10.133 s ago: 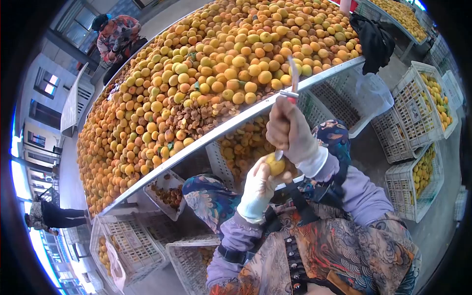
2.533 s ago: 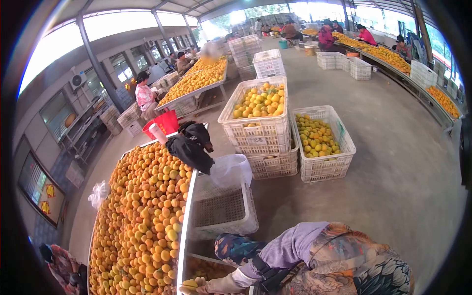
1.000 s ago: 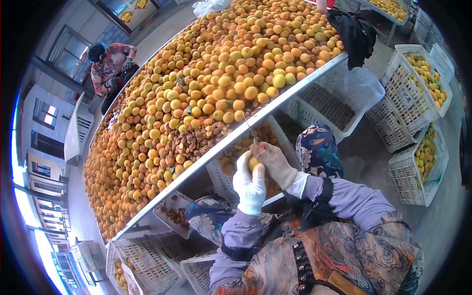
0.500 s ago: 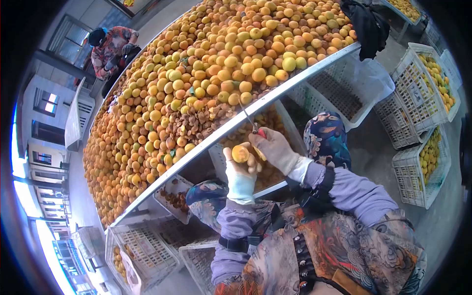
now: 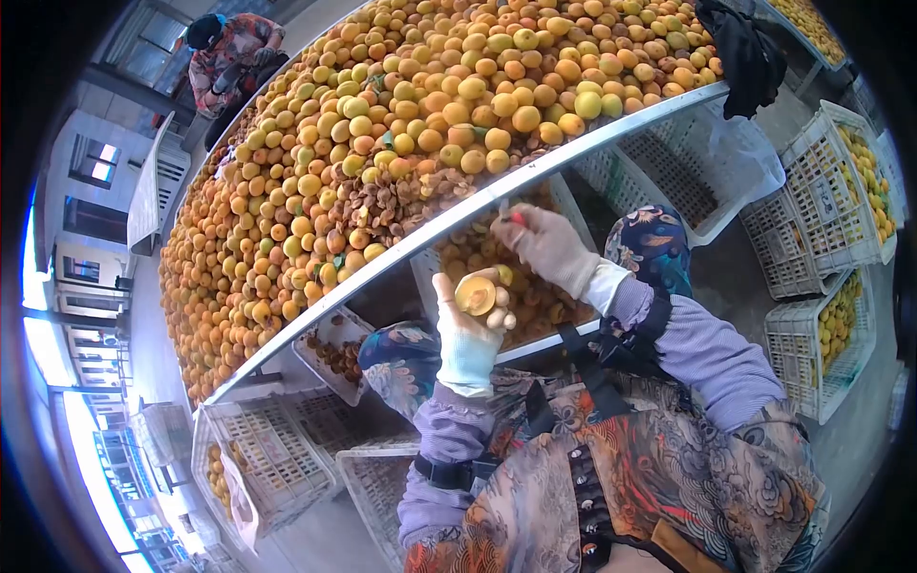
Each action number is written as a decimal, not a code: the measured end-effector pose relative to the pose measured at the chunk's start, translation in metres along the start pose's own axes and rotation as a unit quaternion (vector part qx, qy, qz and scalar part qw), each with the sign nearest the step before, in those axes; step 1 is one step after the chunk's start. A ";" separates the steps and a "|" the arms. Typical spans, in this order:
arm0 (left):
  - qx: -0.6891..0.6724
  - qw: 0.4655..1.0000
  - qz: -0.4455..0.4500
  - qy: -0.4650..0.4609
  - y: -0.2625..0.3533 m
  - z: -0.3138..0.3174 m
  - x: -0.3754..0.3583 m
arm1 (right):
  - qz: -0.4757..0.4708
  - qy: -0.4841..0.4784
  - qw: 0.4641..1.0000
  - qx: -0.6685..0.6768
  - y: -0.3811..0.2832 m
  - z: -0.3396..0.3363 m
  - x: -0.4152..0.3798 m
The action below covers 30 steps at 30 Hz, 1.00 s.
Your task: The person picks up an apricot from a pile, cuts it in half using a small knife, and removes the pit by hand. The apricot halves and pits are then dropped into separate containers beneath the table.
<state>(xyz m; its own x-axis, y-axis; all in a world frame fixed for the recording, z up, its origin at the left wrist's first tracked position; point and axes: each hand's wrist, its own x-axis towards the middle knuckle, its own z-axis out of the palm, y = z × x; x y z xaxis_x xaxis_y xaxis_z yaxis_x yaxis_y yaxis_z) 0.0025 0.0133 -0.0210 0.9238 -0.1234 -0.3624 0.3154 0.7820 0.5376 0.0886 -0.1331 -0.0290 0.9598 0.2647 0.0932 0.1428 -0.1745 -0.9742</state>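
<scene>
My left hand (image 5: 466,329), in a pale glove, is palm up with its fingers curled round a cut apricot (image 5: 475,296). The fruit's flat orange cut face is turned upward. To the right and slightly higher, my gloved right hand (image 5: 552,250) is closed on a small knife (image 5: 517,219) with a red handle. Its blade is blurred and points toward the table edge. The two hands are apart. Beneath them stands a white crate (image 5: 564,336) holding cut orange fruit, partly hidden by my hands.
A metal-rimmed table (image 5: 420,231) bears a large heap of whole apricots (image 5: 315,191) and a patch of brown apricot stones (image 5: 420,199). Crates of fruit (image 5: 812,191) are stacked at right; more crates (image 5: 272,473) stand at lower left. Another person (image 5: 229,62) works at the far left.
My right hand with the knife has moved up and right, away from the apricot. The fruit's cut face now shows in my left hand. The view has shifted slightly.
</scene>
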 end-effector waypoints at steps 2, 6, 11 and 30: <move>-0.006 1.000 -0.011 -0.014 -0.003 -0.002 0.001 | 0.158 -0.006 0.951 0.265 -0.027 -0.014 0.003; -0.025 0.996 -0.080 -0.011 -0.010 0.006 -0.003 | 0.067 -0.023 0.908 0.413 -0.069 -0.028 -0.008; -0.018 0.989 -0.147 0.018 -0.017 0.029 -0.010 | -0.055 -0.093 0.911 0.398 -0.071 -0.024 -0.020; -0.037 0.998 -0.032 -0.044 -0.034 0.046 0.002 | 0.006 0.082 0.946 0.314 -0.069 -0.035 -0.023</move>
<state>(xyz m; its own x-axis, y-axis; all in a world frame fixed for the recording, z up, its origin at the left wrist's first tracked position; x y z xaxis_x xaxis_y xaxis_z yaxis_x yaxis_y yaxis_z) 0.0034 -0.0419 -0.0050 0.9187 -0.2250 -0.3246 0.3605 0.8135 0.4564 0.0648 -0.1605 0.0435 0.9923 0.1072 0.0615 0.0089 0.4345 -0.9006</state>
